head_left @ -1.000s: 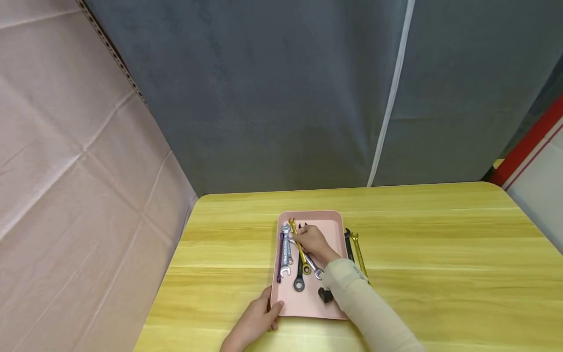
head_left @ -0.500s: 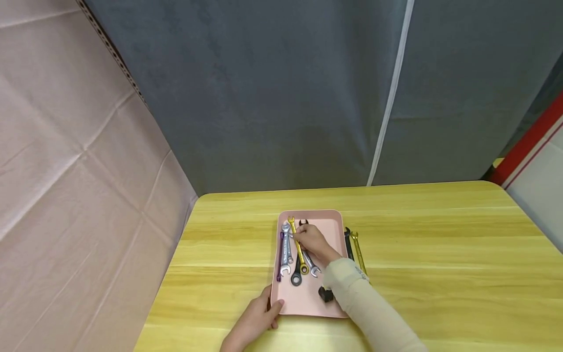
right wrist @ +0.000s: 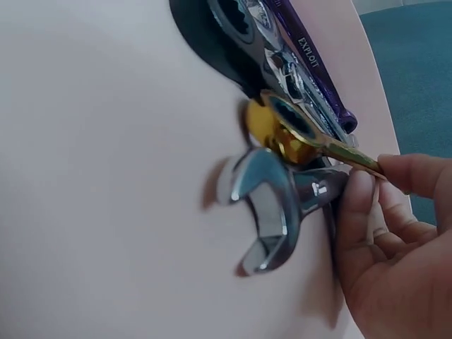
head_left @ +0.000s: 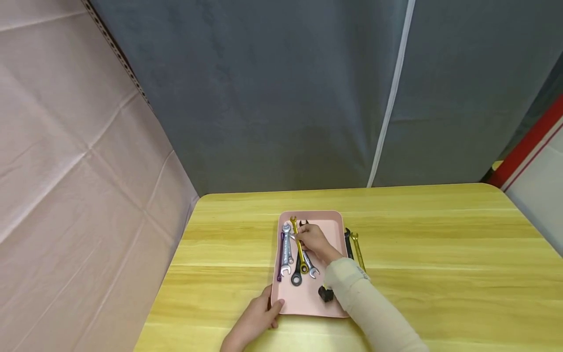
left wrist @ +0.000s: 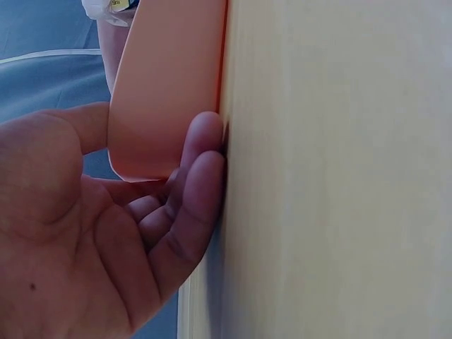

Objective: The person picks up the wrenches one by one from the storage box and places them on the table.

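A pink tray [head_left: 303, 305] on the table holds several wrenches. My left hand [head_left: 256, 315] grips its near left corner, thumb over the rim and fingers along the outer wall. My right hand [head_left: 314, 240] is over the middle of the tray and pinches a gold wrench [right wrist: 346, 154] by its shaft. Under those fingers lies a silver wrench [right wrist: 265, 205], its open end towards the near side and the rest partly hidden. Beside them are a black ratchet wrench [head_left: 296, 278], silver wrenches [head_left: 285, 252] and a purple wrench [head_left: 279, 259] along the left wall.
A small black object [head_left: 325, 294] lies in the tray's near right part, beneath the right forearm. Right of the tray, a black wrench [head_left: 349, 243] and another gold wrench [head_left: 358, 252] rest on the wooden table [head_left: 440, 264]. A grey curtain [head_left: 281, 98] hangs behind it.
Inside the tray the black ratchet wrench and the silver wrench under the right hand have shifted slightly left. The gold wrench has moved a little too. The left hand stays at the corner.
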### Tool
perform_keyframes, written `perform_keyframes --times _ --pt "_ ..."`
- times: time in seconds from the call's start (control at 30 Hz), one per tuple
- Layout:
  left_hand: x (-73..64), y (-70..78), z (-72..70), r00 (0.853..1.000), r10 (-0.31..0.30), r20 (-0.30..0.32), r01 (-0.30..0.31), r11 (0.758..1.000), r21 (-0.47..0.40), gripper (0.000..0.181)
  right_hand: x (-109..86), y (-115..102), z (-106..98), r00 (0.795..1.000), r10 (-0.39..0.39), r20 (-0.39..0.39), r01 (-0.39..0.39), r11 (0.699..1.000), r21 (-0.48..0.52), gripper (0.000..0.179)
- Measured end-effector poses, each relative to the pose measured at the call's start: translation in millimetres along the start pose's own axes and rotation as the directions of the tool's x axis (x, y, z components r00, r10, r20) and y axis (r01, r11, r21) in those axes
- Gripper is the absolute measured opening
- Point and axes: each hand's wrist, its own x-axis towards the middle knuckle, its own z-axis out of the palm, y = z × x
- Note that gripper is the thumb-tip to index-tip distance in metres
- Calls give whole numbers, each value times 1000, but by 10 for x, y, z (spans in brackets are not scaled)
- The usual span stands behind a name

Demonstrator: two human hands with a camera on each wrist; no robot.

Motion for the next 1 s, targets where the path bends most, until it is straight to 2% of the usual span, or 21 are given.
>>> perform_keyframes --times 0.4,0.6,0.83,1.0 --pt "12 -1 8 1000 -12 0 12 1000 18 58 12 13 -54 999 47 -10 -46 996 70 12" --pt "14 -28 5 1000 2 -5 -2 1000 20 60 1 11 -109 997 72 9 -73 991 109 15" --pt "18 -35 -2 1000 15 -4 -15 1000 11 61 -47 -68 -180 997 38 61 -47 987 152 14" --pt "13 -28 -19 1000 21 -8 -21 1000 7 60 -88 -170 -244 998 14 60 -23 988 153 14"
